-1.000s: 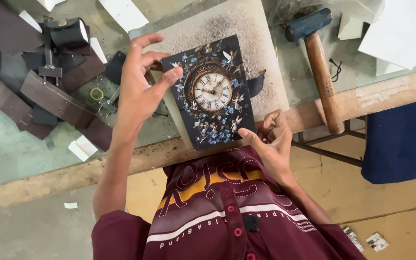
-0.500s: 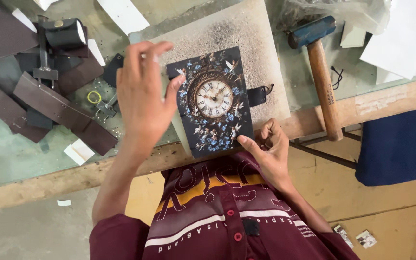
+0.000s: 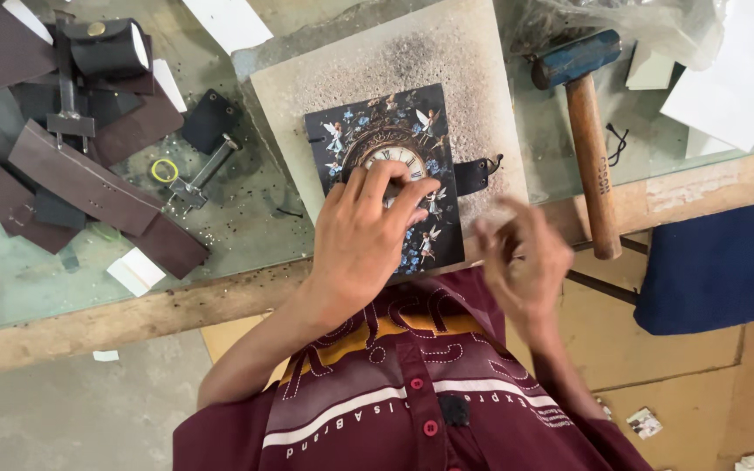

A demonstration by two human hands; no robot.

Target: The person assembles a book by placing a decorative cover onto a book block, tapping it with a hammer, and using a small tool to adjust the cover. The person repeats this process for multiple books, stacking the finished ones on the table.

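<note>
A dark rectangular cover (image 3: 377,131) printed with a clock face, flowers and small winged figures lies flat on a speckled grey slab (image 3: 447,61). A black strap tab (image 3: 475,174) sticks out of its right edge. My left hand (image 3: 364,240) presses down on the cover's lower middle, fingers spread over the clock face. My right hand (image 3: 521,257) is blurred, lifted off the cover just to its right, near the bench's wooden edge, fingers loosely apart and holding nothing that I can see.
A hammer (image 3: 588,131) with a blue head and wooden handle lies right of the slab. Brown leather strips (image 3: 89,187), a metal punch tool (image 3: 202,174), a yellow ring (image 3: 164,170) and white paper scraps (image 3: 137,270) lie at left. A blue cloth (image 3: 717,266) hangs at right.
My left hand slid from the cover's left edge onto its middle, over the clock face. My right hand let go of the cover's lower right corner and lifted away rightward.
</note>
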